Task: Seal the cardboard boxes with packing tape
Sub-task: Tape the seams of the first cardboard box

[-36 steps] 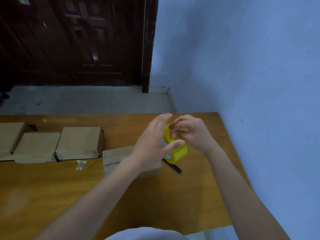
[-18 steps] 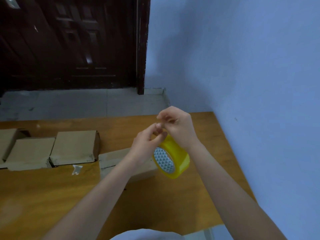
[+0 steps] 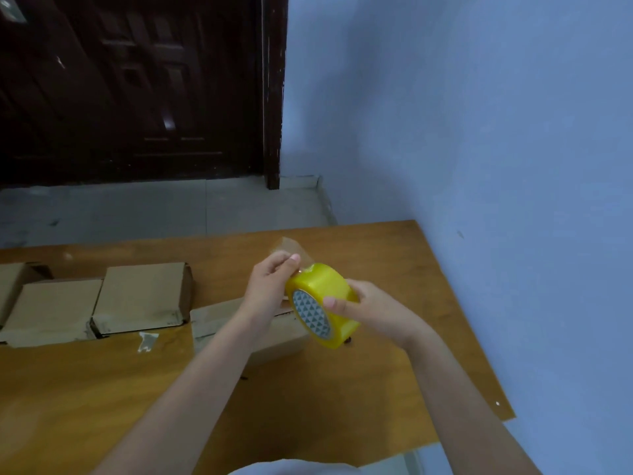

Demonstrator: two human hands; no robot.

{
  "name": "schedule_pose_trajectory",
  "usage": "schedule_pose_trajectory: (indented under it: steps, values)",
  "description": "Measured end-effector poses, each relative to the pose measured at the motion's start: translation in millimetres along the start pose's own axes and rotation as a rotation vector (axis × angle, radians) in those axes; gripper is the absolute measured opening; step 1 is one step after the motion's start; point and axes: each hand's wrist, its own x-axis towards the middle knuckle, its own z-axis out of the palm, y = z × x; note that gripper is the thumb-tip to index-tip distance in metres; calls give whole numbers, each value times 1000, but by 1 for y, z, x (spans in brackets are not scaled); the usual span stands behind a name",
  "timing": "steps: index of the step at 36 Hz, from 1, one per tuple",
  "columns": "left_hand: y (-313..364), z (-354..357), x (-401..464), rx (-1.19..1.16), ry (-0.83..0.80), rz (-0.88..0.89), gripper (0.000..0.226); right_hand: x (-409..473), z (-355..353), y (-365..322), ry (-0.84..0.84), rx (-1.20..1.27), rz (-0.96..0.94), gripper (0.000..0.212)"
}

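A yellow roll of packing tape [image 3: 325, 289] is held above the wooden table [image 3: 394, 371]. My right hand [image 3: 373, 310] grips the roll from the right, thumb on its patterned core. My left hand [image 3: 270, 289] pinches the clear free end of the tape [image 3: 291, 248], which stands up from the roll. Below my hands lies a cardboard box [image 3: 222, 318], partly hidden by my left forearm. Three more cardboard boxes sit to the left: one [image 3: 144, 293] beside it, another [image 3: 51, 310] further left, the last [image 3: 12, 282] at the frame's edge.
A small scrap of clear tape [image 3: 147, 341] lies on the table in front of the boxes. A dark object peeks out under the roll. A blue wall [image 3: 496, 149] runs along the table's right side. A dark wooden door [image 3: 137, 87] stands beyond grey floor.
My right hand has shifted from the tape end down onto the roll's side. My left hand has pulled a short length of tape free, upward.
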Motion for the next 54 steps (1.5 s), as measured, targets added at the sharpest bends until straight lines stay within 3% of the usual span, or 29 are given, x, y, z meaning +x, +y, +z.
schedule_pose_trajectory:
  steps: [8,12,22,27,31,34,39,45,49,54]
  values:
    - [4,1,10,90,46,131,13,-6,16,5,107,150,-75,38]
    - [3,1,13,-80,14,0,7,-11,16,7,80,195,-71,30]
    - [-4,6,20,-250,-63,-346,4,-34,9,19,-28,389,-150,51]
    - [-13,22,28,-491,-122,-576,8,-35,22,18,82,412,-217,47]
    - [-28,22,32,-514,-103,-697,37,-40,19,18,110,347,-261,44]
    - [-34,24,26,-457,-102,-737,18,-42,21,19,144,349,-238,27]
    - [-49,14,29,-140,16,-515,8,-35,35,26,274,444,-81,26]
    - [-42,-7,54,121,151,-93,21,-37,46,37,280,364,51,15]
    - [-32,-13,66,266,83,37,27,-41,50,47,284,347,212,27]
    - [-47,-5,68,368,90,36,36,-29,56,48,223,274,332,30]
